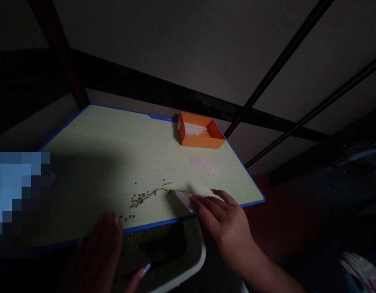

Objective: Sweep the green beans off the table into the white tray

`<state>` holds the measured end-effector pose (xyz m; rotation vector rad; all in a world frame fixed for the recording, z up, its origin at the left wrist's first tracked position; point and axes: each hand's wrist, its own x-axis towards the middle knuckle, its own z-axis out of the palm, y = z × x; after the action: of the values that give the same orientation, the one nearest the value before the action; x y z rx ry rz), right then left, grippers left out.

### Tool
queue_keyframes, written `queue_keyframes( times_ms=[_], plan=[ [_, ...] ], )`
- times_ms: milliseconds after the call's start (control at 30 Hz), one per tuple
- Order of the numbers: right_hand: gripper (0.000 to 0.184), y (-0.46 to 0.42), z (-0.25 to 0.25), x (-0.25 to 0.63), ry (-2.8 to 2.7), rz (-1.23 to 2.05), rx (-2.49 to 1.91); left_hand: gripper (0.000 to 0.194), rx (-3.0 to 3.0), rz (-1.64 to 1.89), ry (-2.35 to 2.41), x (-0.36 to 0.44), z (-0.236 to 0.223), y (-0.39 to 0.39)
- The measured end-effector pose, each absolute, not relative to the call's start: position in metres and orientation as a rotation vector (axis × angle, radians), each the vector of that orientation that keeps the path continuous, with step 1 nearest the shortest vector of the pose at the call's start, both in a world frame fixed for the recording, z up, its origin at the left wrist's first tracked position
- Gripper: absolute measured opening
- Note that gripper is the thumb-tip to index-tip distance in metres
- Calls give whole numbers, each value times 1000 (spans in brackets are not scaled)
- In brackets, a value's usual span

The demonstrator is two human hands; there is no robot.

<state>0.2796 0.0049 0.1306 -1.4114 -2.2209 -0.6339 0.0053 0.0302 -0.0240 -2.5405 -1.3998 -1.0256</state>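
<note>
At the table (93, 138) — right grip (224, 219) clamped on paper (183, 198); left grip (101, 250) apart, near seeds (142, 197).

Our left hand (99, 248) was at between seven and eight o'clock, dim, its fingers extended close together towards one o'clock, the thumb (137, 278) held apart. Our right hand (224, 219) was at five o'clock, its grip closed, most fingers reaching towards ten, one slightly bent and spread away; our right forearm (267, 268) sloped off towards four.
</note>
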Motion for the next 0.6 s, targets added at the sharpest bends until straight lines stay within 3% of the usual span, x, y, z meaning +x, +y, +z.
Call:
queue_keyframes(
  times_ms=[600],
  plan=[
    [28,24,124,267,-2275,-655,-1486,92,-2534,-1034,-1365,7,-19,30]
  ],
)
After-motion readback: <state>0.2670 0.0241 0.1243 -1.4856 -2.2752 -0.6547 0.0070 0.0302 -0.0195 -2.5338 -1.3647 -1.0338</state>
